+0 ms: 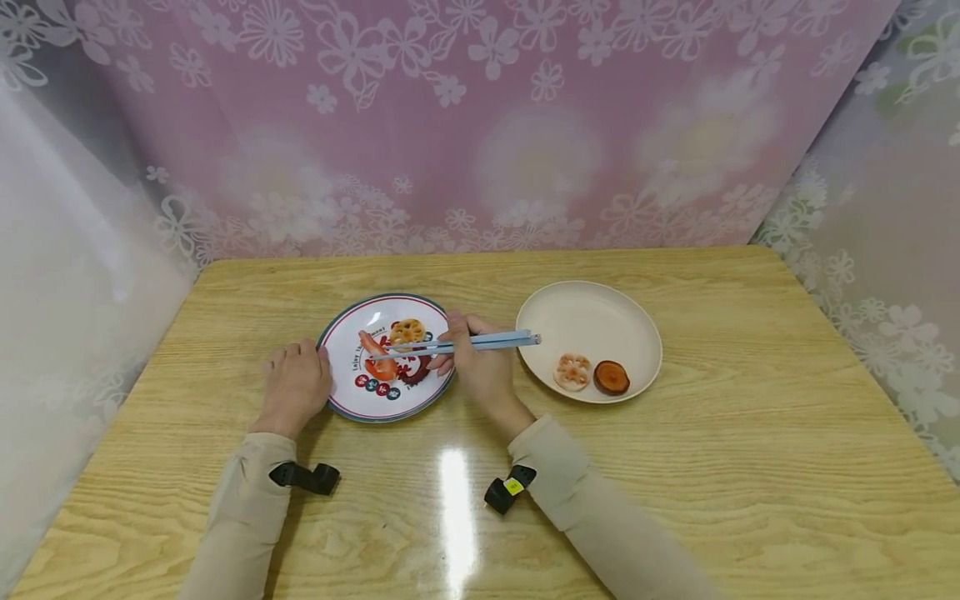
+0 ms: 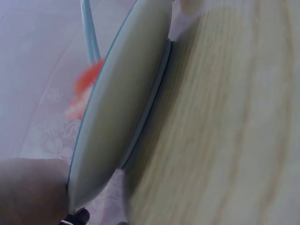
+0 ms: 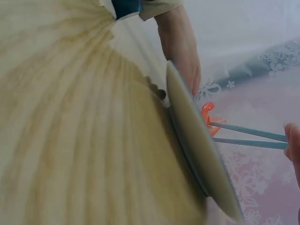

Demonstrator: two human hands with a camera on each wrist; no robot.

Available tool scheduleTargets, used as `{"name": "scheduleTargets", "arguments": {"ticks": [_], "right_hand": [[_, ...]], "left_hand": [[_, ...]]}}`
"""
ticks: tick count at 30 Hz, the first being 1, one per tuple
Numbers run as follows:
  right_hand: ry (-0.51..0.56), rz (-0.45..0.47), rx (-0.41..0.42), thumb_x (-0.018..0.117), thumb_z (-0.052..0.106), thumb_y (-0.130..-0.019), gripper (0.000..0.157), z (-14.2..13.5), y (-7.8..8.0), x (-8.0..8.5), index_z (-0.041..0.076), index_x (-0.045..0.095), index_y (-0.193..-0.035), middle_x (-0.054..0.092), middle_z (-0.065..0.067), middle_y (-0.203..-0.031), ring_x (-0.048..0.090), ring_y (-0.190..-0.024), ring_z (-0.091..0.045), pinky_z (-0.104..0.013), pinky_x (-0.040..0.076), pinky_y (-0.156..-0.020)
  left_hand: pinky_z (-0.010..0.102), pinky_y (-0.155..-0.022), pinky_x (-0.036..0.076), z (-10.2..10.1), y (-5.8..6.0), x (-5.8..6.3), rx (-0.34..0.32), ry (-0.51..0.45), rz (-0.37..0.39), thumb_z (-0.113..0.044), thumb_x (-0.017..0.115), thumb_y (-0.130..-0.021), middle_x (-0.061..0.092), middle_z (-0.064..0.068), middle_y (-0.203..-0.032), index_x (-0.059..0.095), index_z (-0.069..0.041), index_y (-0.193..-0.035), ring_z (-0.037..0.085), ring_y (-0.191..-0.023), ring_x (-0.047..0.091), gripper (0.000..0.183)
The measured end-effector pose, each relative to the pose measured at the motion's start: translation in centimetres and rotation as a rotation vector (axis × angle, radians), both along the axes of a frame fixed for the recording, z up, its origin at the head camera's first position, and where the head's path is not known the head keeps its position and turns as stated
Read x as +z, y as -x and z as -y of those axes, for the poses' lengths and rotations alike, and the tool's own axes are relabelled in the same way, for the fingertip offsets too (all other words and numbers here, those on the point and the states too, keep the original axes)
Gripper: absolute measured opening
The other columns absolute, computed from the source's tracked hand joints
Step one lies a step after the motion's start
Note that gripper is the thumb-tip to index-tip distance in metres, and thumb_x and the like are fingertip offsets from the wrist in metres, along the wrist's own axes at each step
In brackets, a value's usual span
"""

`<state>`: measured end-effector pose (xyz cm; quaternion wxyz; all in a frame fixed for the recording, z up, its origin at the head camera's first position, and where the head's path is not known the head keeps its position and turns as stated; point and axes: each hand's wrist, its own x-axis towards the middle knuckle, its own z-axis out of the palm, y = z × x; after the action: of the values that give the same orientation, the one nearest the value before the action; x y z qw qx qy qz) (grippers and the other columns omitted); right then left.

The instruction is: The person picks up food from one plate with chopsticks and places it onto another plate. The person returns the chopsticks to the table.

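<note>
My right hand (image 1: 480, 362) holds a pair of light blue chopsticks (image 1: 487, 341) over the patterned oval plate (image 1: 345, 400). Their tips meet an orange shrimp (image 1: 380, 360); whether they grip it firmly I cannot tell. In the right wrist view the chopsticks (image 3: 253, 132) lie apart on either side of the shrimp (image 3: 206, 112). A yellowish lotus root slice (image 1: 407, 332) and a dark red curled piece (image 1: 414, 372) share the plate, partly behind chopsticks and fingers. At the plate's left rim rests my left hand (image 1: 296, 383), its thumb side touching the edge.
A cream oval plate (image 1: 585, 308) stands to the right, bearing a pale lotus root slice (image 1: 572, 372) and a brown round slice with a dark rim (image 1: 611, 378). The wooden table (image 1: 735, 400) ends at a pink floral curtain (image 1: 465, 167).
</note>
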<state>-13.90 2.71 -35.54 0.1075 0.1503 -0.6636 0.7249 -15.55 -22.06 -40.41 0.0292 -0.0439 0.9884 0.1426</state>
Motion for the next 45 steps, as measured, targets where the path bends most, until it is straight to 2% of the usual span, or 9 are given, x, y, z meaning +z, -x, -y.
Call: {"name": "scheduleTargets", "arguments": {"ticks": [4,10,18,24,31,34,39,42,45], "right_hand": [[-0.019,-0.044,-0.01,0.049,0.004,-0.1,0.035,0.8,0.1,-0.6,-0.019,0.059,-0.076,0.061,-0.032,-0.062,0.061,-0.049,-0.046,-0.046,0.05,-0.043],[-0.048,-0.093,-0.028,0.054,0.002,-0.097,0.029,1.5,0.2,-1.2,-0.016,0.06,-0.075,0.062,-0.029,-0.066,0.061,-0.049,-0.043,-0.051,0.049,-0.045],[-0.019,0.034,0.075,0.059,0.004,-0.095,0.024,1.4,0.5,-2.1,-0.012,0.058,-0.078,0.063,-0.033,-0.071,0.062,-0.06,-0.049,-0.053,0.052,-0.055],[-0.036,0.06,0.104,0.064,0.009,-0.093,0.02,0.9,1.6,-4.1,-0.011,0.063,-0.089,0.064,-0.032,-0.081,0.065,-0.062,-0.041,-0.045,0.054,-0.057],[-0.082,0.033,0.059,0.064,0.011,-0.094,0.023,-1.3,2.1,-1.2,-0.011,0.063,-0.087,0.067,-0.021,-0.07,0.067,-0.057,-0.03,-0.046,0.054,-0.055],[-0.08,0.02,0.02,0.065,0.013,-0.093,0.026,-2.9,2.9,-0.5,-0.011,0.064,-0.086,0.068,-0.018,-0.072,0.066,-0.055,-0.021,-0.039,0.054,-0.053],[-0.106,-0.001,-0.026,0.066,0.011,-0.092,0.023,-6.0,3.2,1.8,-0.011,0.064,-0.086,0.067,-0.023,-0.074,0.067,-0.055,-0.021,-0.037,0.055,-0.053],[-0.158,0.024,-0.046,0.067,0.013,-0.091,0.024,-7.9,3.0,3.4,-0.01,0.064,-0.086,0.066,-0.024,-0.076,0.067,-0.054,-0.021,-0.037,0.054,-0.053],[-0.264,0.087,-0.062,0.069,0.018,-0.09,0.028,-9.8,2.6,5.0,-0.009,0.064,-0.087,0.066,-0.021,-0.075,0.066,-0.054,-0.021,-0.036,0.054,-0.053]], "left_hand": [[0.055,-0.09,0.031,0.0,-0.1,-0.1,-0.007,-0.017,-0.018,-0.019,0.025,-0.104,0.05,0.037,-0.114,0.046,0.014,-0.112,0.048,-0.106,0.041,0.04],[0.054,-0.087,0.031,0.0,-0.1,-0.1,-0.007,-0.024,-0.017,-0.019,0.025,-0.104,0.051,0.036,-0.113,0.046,0.014,-0.112,0.047,-0.105,0.041,0.04],[0.054,-0.09,0.03,0.1,-0.3,-0.1,0.002,-0.045,0.009,-0.019,0.024,-0.104,0.049,0.036,-0.116,0.045,0.014,-0.117,0.047,-0.107,0.04,0.041],[0.054,-0.091,0.03,0.1,-0.4,-0.3,-0.003,-0.05,0.003,-0.019,0.024,-0.104,0.05,0.036,-0.114,0.045,0.014,-0.115,0.047,-0.105,0.04,0.041],[0.056,-0.092,0.031,0.1,-0.2,-0.3,-0.01,-0.049,-0.022,-0.019,0.025,-0.104,0.051,0.036,-0.113,0.045,0.015,-0.114,0.048,-0.106,0.042,0.041],[0.056,-0.092,0.031,0.1,-0.1,-0.3,-0.01,-0.051,-0.022,-0.019,0.025,-0.104,0.051,0.036,-0.113,0.045,0.015,-0.115,0.048,-0.108,0.042,0.041],[0.055,-0.093,0.032,0.1,0.0,-0.2,-0.019,-0.046,-0.03,-0.019,0.025,-0.104,0.051,0.036,-0.112,0.045,0.016,-0.115,0.047,-0.108,0.043,0.042],[0.054,-0.093,0.032,0.1,0.0,-0.2,-0.02,-0.044,-0.031,-0.019,0.025,-0.104,0.051,0.036,-0.112,0.045,0.016,-0.116,0.047,-0.108,0.043,0.042],[0.054,-0.093,0.032,0.2,0.0,-0.1,-0.019,-0.047,-0.026,-0.018,0.025,-0.104,0.051,0.036,-0.112,0.045,0.016,-0.116,0.047,-0.108,0.042,0.042]]}}
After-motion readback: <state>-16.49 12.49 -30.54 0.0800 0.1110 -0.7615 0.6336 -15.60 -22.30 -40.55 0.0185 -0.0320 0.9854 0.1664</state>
